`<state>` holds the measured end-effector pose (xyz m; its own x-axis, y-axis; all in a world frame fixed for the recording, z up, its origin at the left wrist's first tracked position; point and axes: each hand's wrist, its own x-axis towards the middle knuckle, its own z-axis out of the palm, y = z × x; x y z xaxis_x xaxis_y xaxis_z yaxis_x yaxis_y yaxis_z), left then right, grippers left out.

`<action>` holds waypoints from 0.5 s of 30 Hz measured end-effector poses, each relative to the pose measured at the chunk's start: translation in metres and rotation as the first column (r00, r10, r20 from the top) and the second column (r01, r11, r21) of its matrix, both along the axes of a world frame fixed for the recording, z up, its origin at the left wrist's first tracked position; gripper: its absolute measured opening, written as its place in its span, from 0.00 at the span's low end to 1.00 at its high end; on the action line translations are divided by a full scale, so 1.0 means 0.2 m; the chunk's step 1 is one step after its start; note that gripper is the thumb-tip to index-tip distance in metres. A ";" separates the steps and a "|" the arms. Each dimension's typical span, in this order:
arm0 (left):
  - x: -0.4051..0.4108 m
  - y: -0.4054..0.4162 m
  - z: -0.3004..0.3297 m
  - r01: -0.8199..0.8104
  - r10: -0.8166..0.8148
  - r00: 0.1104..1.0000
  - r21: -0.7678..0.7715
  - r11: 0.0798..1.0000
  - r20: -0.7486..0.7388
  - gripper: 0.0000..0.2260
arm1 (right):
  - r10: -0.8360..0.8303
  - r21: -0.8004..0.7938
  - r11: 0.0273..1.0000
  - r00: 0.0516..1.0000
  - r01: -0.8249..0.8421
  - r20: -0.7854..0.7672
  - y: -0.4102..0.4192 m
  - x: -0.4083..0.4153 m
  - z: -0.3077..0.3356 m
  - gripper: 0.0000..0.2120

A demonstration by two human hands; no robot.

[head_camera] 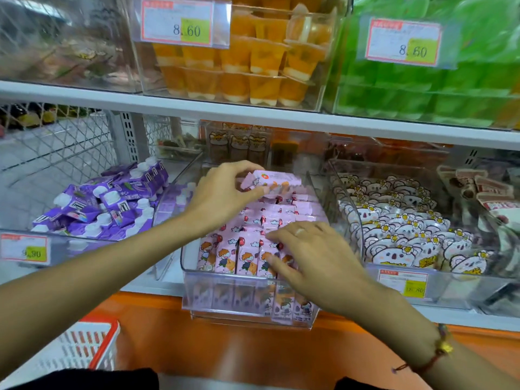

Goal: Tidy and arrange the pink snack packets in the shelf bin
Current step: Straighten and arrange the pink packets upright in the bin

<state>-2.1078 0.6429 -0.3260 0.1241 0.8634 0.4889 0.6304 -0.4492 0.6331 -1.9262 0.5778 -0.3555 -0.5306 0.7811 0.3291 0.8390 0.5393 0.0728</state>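
Observation:
A clear plastic shelf bin [225,301] in the middle of the lower shelf holds several pink snack packets [244,256], standing in rows with a cartoon child on each. My left hand [222,192] pinches one pink packet [274,180] held lifted above the back rows of the bin. My right hand [312,254] lies over the front right packets, its fingers spread and touching their tops.
Purple pouches [112,204] fill the bin to the left, white koala packets [399,229] the bin to the right. Orange jelly cups [247,63] and green packs [450,80] sit on the shelf above. A red-rimmed white basket [78,353] stands lower left.

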 end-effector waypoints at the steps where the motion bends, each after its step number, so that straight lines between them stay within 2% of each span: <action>1: 0.01 0.02 0.02 -0.002 0.002 0.996 -0.009 1.000 -0.093 0.15 | -0.001 -0.019 1.000 1.000 0.001 -0.004 0.00 0.00 0.00 0.21; 4: 0.02 0.06 0.10 -0.007 -0.006 0.927 -0.032 0.999 -0.375 0.17 | 0.011 -0.039 0.999 1.000 -0.011 -0.024 0.00 0.01 0.01 0.21; 9: 0.08 0.16 0.30 0.057 -0.127 0.766 -0.130 0.990 -0.630 0.17 | 0.010 -0.042 0.999 1.000 -0.011 -0.010 0.01 0.01 0.00 0.22; 12: 0.15 0.25 0.33 0.065 -0.198 0.739 -0.224 0.972 -0.644 0.21 | 0.012 -0.052 0.999 1.000 -0.012 -0.011 0.01 0.02 0.01 0.22; 15: 0.20 0.31 0.26 0.016 -0.086 0.886 -0.155 0.988 -0.456 0.22 | 0.019 -0.066 0.998 0.999 -0.021 -0.029 0.01 0.02 0.01 0.22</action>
<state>-2.0679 0.7042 -0.2747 0.3511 0.9056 0.2380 0.8448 -0.4160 0.3365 -1.9228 0.5797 -0.3529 -0.5377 0.7910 0.2920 0.8292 0.5588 0.0132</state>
